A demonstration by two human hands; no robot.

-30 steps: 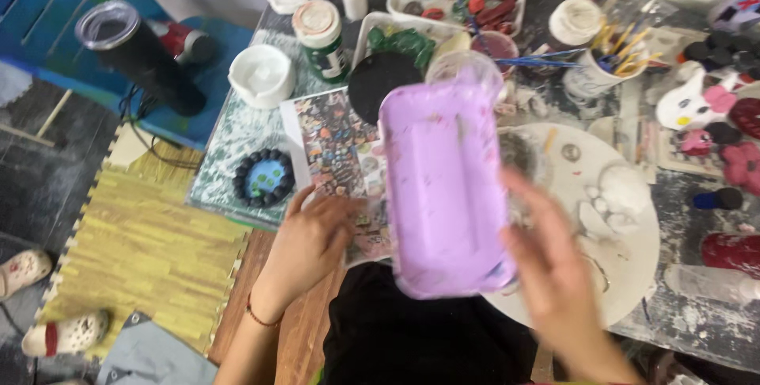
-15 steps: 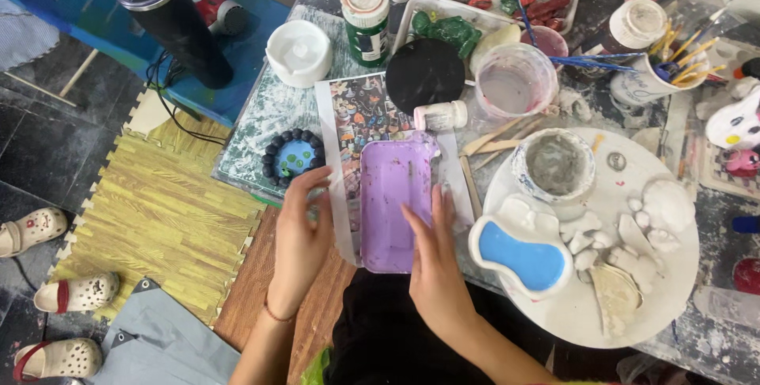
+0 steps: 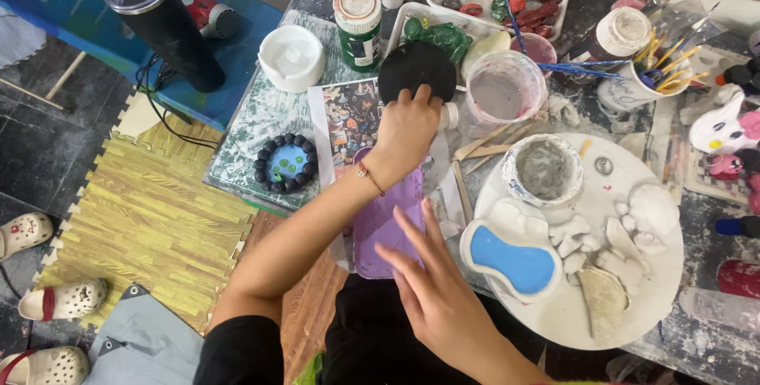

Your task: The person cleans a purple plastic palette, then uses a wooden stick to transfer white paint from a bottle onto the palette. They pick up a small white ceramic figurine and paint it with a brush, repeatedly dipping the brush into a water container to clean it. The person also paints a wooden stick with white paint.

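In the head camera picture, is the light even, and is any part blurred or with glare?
Head view: light soft and even, shadows faint; the right hand nearest the lens is slightly soft, the left hand and purple mould are sharper; mild sheen on the black tumbler lid; straight edges bend a little toward the corners.

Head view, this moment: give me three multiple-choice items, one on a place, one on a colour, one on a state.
1. Where does the purple mould lie?
A. left of the round white plate
B. on the yellow mat
C. in the white tray

2. What colour fills the white-rimmed mould on the plate?
A. red
B. blue
C. green

3. What is the left hand doing?
A. resting on the floor
B. lifting the black tumbler
C. reaching to the small white bottle

Answers: 1 A, it sits on the table beside the plate's left rim, under the right hand. 2 B, its inside is plain blue. 3 C, the fingers close around the bottle.
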